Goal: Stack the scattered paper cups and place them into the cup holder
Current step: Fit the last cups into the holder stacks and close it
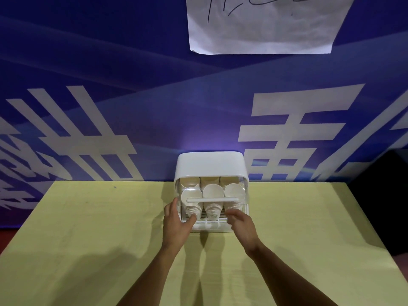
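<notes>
White paper cups (213, 192) stand in three stacks inside the white plastic cup holder (212, 164) just beyond the fingers (233, 215), none loose on the yellow bench (88, 228), so the task looks nearly done; the left hand (176, 224) clasps the holder's front corner, while whether the blurred right hand (241, 224) grips anything I cannot tell.

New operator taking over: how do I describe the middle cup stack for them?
On the yellow table, against the blue banner, stands a white cup holder. Three cup stacks sit side by side inside; the middle stack lies behind the white handle bar's centre, a stack on either side.
</notes>
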Demonstrator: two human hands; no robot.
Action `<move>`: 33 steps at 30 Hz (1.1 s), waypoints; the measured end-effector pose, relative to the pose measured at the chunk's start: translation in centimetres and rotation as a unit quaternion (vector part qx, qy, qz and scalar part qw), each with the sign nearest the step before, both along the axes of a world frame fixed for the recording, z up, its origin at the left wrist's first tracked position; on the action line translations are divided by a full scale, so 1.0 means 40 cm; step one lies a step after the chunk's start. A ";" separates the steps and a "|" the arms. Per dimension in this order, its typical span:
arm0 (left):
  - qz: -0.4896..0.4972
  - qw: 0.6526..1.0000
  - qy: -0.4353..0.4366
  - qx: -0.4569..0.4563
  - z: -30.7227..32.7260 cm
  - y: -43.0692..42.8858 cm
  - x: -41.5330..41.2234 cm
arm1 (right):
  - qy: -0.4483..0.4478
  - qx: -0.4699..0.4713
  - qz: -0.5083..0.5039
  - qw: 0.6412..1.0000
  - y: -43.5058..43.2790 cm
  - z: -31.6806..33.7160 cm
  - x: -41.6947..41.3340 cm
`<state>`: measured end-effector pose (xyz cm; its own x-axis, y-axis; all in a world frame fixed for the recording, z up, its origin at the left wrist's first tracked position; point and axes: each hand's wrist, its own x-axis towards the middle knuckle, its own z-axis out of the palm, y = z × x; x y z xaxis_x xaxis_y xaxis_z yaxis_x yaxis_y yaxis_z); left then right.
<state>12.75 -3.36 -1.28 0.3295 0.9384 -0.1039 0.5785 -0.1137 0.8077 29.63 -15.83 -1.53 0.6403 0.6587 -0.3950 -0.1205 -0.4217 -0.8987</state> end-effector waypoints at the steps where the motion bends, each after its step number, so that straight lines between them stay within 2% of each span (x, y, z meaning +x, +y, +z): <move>1: -0.001 1.000 0.000 0.002 0.000 -0.002 0.001 | 0.012 0.001 0.023 1.000 0.003 0.003 -0.010; 6: -0.010 1.000 0.004 0.001 0.002 0.003 -0.001 | 0.020 0.018 0.086 0.996 0.028 0.018 -0.048; 20: -0.007 1.000 -0.019 -0.013 -0.005 -0.015 -0.020 | 0.023 -0.025 0.097 0.995 0.032 0.012 -0.055; 24: -0.005 1.000 -0.021 -0.007 -0.009 -0.019 -0.020 | 0.035 -0.030 0.069 0.997 0.008 0.008 -0.044; 27: -0.005 1.000 -0.023 -0.007 -0.013 -0.015 -0.019 | 0.040 -0.030 0.000 0.999 -0.006 0.000 -0.022; 33: 0.001 1.000 -0.029 -0.006 -0.020 -0.024 -0.016 | 0.080 0.019 -0.085 0.993 -0.010 -0.005 0.024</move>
